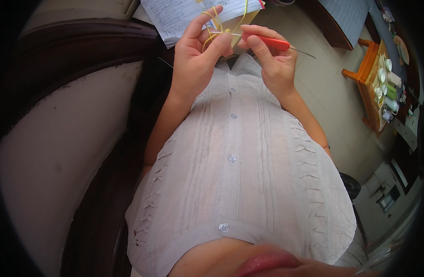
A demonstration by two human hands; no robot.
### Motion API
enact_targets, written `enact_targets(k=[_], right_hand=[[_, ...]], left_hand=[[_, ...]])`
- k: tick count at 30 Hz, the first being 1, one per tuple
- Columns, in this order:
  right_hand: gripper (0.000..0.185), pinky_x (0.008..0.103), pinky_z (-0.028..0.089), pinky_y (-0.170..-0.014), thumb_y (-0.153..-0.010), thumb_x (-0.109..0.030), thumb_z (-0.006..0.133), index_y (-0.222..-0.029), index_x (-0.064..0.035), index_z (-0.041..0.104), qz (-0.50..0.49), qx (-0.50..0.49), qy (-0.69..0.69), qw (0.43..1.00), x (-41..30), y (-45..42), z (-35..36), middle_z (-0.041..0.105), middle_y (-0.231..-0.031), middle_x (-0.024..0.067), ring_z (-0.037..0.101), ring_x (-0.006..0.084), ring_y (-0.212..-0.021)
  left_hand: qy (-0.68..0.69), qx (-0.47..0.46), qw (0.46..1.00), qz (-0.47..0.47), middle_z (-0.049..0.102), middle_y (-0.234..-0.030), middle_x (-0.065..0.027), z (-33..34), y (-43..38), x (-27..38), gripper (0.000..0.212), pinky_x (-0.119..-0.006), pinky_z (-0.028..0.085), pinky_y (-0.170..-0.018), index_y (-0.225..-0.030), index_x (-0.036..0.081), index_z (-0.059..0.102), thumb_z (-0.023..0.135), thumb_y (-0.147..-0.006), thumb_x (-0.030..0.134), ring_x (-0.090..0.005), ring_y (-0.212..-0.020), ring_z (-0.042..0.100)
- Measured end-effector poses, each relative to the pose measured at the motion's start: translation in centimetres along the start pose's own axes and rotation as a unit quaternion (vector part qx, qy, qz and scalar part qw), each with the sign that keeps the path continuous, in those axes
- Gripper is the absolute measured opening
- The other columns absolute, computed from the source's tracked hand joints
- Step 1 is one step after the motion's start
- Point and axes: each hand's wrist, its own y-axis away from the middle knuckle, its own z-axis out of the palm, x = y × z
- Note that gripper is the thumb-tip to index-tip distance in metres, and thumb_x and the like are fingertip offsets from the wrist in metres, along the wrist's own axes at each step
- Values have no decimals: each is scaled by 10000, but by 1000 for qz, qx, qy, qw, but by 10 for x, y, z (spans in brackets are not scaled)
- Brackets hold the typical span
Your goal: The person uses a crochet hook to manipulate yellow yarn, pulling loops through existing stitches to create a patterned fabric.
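Yellow yarn [207, 44] loops around the raised index finger of my left hand [199, 57]. A small knot of yellow stitches [227, 31] is pinched between that hand's thumb and fingers. My right hand [276, 57] grips the red handle of a crochet hook [276, 42]. The hook's thin metal shaft reaches left to the yarn loops by my left fingers, and a second metal end sticks out to the right past my hand. One yarn strand runs upward beyond the picture's top edge. Whether the hook tip has caught a strand is too small to tell.
Handwritten paper sheets [177, 20] lie beyond my left hand, beside a dark wooden edge [94, 29]. To the right, an orange wooden table [366, 65] bears several white cups [382, 75] and a green box [391, 92]. Pale tiles [322, 69] cover the floor.
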Motion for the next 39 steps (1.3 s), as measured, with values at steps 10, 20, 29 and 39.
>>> enact_targets(k=[10, 20, 29, 39], right_hand=[[211, 246, 513, -781, -909, -95, 607, -1083, 21, 641, 29, 18, -37, 999, 5, 2, 1, 664, -952, 65, 629, 126, -855], [197, 223, 466, -690, -879, -83, 643, -1058, -3, 661, -118, 35, 136, 983, 17, 8, 2, 668, -925, 67, 598, 111, -771], [193, 226, 456, -712, -883, -78, 637, -1059, -2, 661, -87, 42, 106, 990, 16, 9, 5, 666, -925, 62, 586, 107, -800], [221, 217, 471, -781, -914, -101, 604, -1094, 25, 633, -41, 55, 30, 997, 13, 10, 11, 664, -940, 66, 614, 97, -860]], left_hand=[[-27, -15, 999, 12, 632, -898, -69, -1, 0, 3, 528, -197, 456, -654, -1387, -29, 330, 539, -903, -8, -84, -719, 569], [-32, -21, 997, 64, 610, -863, -65, -2, 1, -8, 523, -210, 449, -691, -1408, -12, 299, 500, -925, -16, -90, -742, 549], [21, -1, 998, 51, 602, -853, -92, 4, -1, -6, 522, -240, 480, -737, -1420, -39, 239, 468, -955, 22, -125, -754, 571], [10, -17, 999, 47, 619, -845, -93, -6, -2, -10, 548, -244, 491, -733, -1429, -16, 236, 487, -943, 14, -127, -756, 593]])
